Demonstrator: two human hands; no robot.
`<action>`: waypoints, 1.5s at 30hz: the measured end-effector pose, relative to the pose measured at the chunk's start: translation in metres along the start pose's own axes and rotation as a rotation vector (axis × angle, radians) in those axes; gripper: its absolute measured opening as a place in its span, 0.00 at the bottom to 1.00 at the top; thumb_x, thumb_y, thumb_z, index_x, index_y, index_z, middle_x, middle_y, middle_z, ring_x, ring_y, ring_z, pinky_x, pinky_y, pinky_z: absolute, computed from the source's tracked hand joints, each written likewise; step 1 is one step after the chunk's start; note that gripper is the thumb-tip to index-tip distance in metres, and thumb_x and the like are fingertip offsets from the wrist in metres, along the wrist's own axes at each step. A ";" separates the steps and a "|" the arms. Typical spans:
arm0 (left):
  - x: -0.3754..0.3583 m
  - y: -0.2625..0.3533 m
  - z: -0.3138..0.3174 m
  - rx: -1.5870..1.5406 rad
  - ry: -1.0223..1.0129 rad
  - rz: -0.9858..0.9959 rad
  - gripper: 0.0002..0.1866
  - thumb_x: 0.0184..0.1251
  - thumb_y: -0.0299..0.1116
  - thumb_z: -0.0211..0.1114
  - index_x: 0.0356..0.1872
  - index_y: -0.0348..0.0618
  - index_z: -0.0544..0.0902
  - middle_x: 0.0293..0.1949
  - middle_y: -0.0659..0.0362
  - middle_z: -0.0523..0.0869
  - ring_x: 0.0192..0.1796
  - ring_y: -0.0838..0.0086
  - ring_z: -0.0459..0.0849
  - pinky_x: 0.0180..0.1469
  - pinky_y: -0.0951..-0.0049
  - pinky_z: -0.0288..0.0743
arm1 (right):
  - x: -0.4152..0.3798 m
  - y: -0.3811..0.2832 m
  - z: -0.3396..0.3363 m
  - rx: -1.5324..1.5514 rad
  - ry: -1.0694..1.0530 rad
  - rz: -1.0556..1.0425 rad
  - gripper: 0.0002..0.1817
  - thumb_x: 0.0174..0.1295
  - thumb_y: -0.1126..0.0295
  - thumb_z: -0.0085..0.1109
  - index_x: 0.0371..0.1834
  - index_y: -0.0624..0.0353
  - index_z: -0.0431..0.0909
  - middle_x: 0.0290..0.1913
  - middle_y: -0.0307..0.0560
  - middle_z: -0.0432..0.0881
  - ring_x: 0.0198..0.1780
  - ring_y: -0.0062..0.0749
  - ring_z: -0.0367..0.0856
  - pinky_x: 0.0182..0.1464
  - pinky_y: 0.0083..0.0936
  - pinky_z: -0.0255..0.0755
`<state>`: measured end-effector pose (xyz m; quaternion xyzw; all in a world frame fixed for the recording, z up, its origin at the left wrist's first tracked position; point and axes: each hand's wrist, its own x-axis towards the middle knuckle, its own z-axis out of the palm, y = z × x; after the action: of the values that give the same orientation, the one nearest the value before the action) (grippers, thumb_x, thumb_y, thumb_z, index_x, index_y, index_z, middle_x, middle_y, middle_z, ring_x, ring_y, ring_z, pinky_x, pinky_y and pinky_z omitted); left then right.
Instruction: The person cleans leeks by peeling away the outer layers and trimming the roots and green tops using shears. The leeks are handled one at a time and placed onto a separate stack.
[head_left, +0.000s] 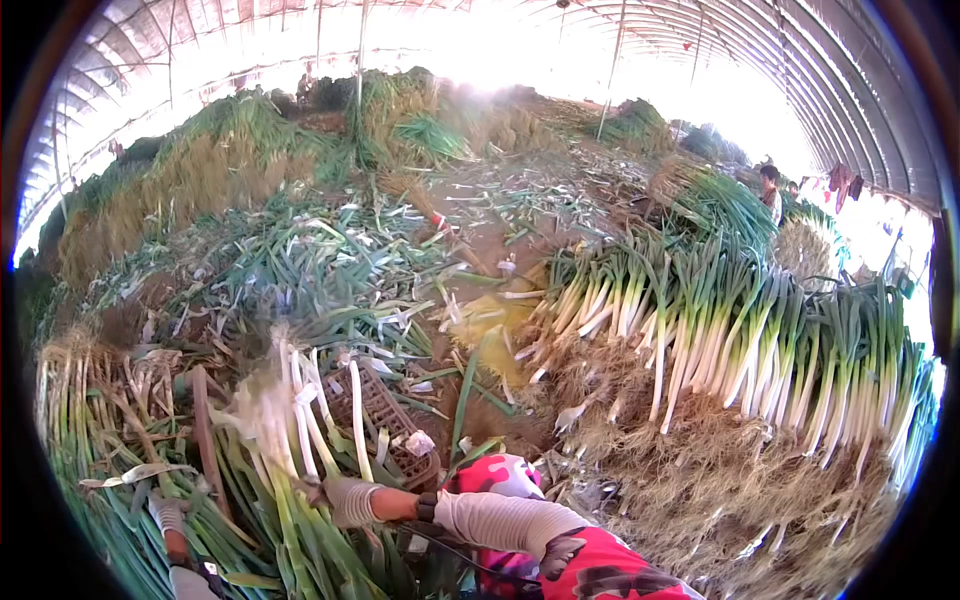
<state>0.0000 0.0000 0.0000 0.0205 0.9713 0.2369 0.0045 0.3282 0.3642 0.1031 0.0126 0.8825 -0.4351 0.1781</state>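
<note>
My right hand (pixel 350 502), in a pale knit glove, is closed around the stalks of several long green onions (pixel 306 420) at the lower left centre. Their white ends point up, with motion blur over part of the bunch. At the far lower left, my left hand (pixel 168 514), also gloved, has its fingers curled on green onion stalks among the leaves (pixel 110 510); its grip is partly hidden. Behind the right hand lies a brown plastic crate (pixel 400 425), partly covered by onion stalks.
A long row of green onions (pixel 730 340) lies on the right, with dry roots (pixel 680 490) towards me. Cut leaves (pixel 310 265) litter the ground ahead. Yellow netting (pixel 490 330) lies mid-floor. Heaps of onions (pixel 200 170) stand behind; another person (pixel 770 190) is at the far right.
</note>
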 end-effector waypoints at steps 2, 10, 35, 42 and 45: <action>-0.011 0.008 -0.030 -0.280 -0.313 0.098 0.22 0.43 0.22 0.66 0.46 0.36 0.77 0.36 0.52 0.85 0.33 0.64 0.83 0.38 0.64 0.80 | 0.051 0.044 0.031 0.030 0.116 0.090 0.27 0.42 0.73 0.62 0.52 0.55 0.73 0.35 0.49 0.79 0.37 0.38 0.80 0.37 0.31 0.72; -0.106 0.086 -0.128 -0.696 -0.356 0.468 0.23 0.42 0.22 0.67 0.46 0.34 0.79 0.36 0.58 0.85 0.33 0.73 0.82 0.37 0.69 0.79 | -0.031 0.011 0.024 0.183 0.095 0.094 0.26 0.41 0.65 0.67 0.43 0.69 0.74 0.30 0.55 0.81 0.34 0.41 0.82 0.33 0.35 0.74; -0.254 0.092 0.123 -0.363 -0.148 0.093 0.14 0.47 0.25 0.69 0.37 0.34 0.83 0.31 0.50 0.86 0.30 0.64 0.82 0.37 0.68 0.74 | -0.126 0.002 0.109 -0.221 0.142 0.143 0.26 0.48 0.66 0.58 0.47 0.73 0.63 0.28 0.66 0.79 0.34 0.59 0.81 0.34 0.43 0.74; -0.241 0.100 0.096 -0.200 -0.017 0.180 0.10 0.51 0.24 0.56 0.33 0.39 0.84 0.29 0.48 0.86 0.33 0.59 0.85 0.35 0.66 0.75 | -0.091 0.005 0.108 -0.300 0.166 0.151 0.31 0.51 0.66 0.54 0.54 0.77 0.58 0.26 0.67 0.79 0.32 0.59 0.80 0.32 0.44 0.74; -0.233 0.077 0.119 -0.252 0.044 0.168 0.09 0.54 0.23 0.59 0.36 0.36 0.83 0.29 0.50 0.85 0.30 0.68 0.83 0.36 0.69 0.75 | -0.108 -0.007 0.118 -0.270 0.122 0.119 0.29 0.52 0.66 0.53 0.53 0.76 0.59 0.27 0.66 0.79 0.32 0.57 0.81 0.32 0.43 0.74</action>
<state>0.2377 0.1127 -0.0702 0.0960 0.9285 0.3570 -0.0339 0.4636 0.2828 0.0781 0.0673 0.9397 -0.2998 0.1500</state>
